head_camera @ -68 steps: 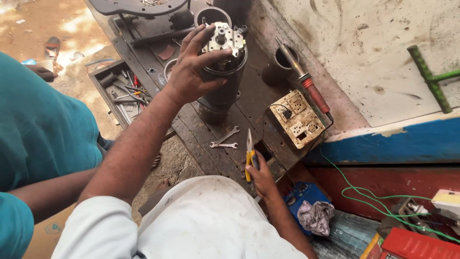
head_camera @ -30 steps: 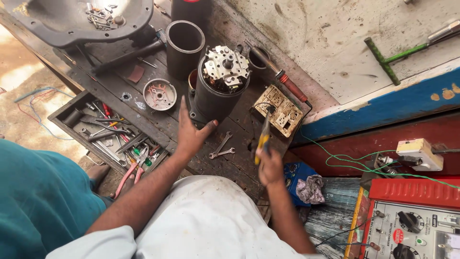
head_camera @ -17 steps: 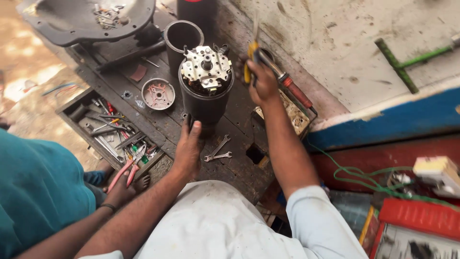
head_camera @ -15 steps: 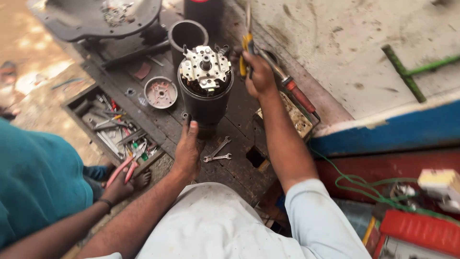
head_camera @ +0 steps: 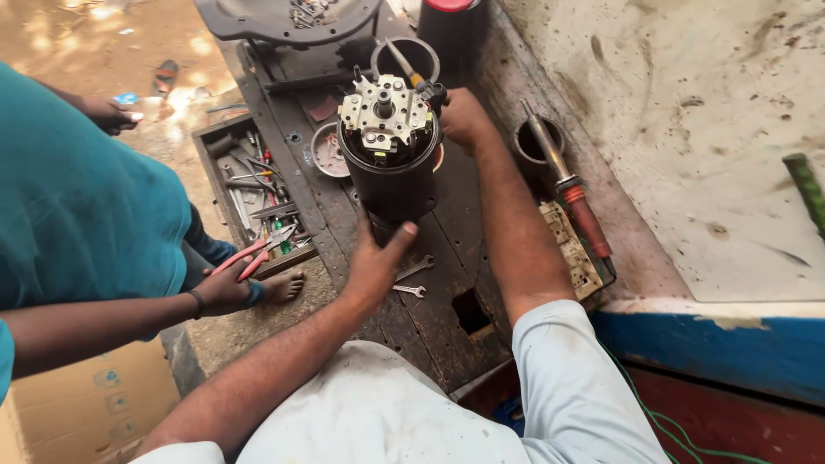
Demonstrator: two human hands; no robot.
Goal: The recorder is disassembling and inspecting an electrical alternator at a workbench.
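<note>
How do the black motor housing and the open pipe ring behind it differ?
The black motor housing stands taller and nearer; the pipe ring sits lower and behind it. The housing's top is filled with a pale metal plate and terminals; the ring is hollow. The left hand braces the housing's base; nothing grips the ring. Both are dark, round and upright on the wooden bench.

A tray of assorted tools lies at the dark wooden surface's left edge. Two small spanners rest near a square hole. A soldering iron stands in a round pot, beside a switch plate
</note>
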